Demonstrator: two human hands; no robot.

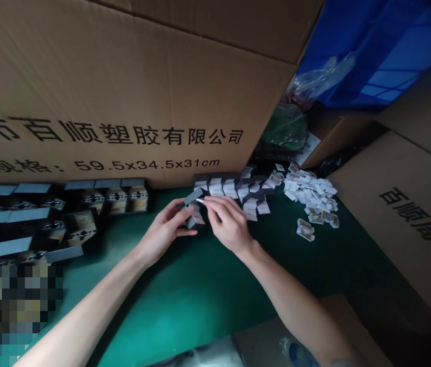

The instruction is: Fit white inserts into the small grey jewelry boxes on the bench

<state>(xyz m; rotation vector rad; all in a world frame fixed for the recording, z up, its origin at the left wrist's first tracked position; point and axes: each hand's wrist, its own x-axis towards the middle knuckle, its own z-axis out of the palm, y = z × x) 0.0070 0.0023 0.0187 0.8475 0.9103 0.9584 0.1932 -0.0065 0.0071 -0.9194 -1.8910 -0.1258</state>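
Observation:
My left hand grips a small dark grey box with its lid tilted up, holding it above the green table. Fingers of my right hand pinch a thin, light-coloured tool whose tip reaches to the opened box; its exact kind is too small to tell. Just behind my hands stand rows of similar opened boxes with white inserts inside. To the right lies a loose heap of small white inserts.
Open black boxes with yellowish insides line the left side. A large printed carton walls off the back, and another carton stands right. Behind are a blue crate and plastic bags. The green tabletop spreads in front.

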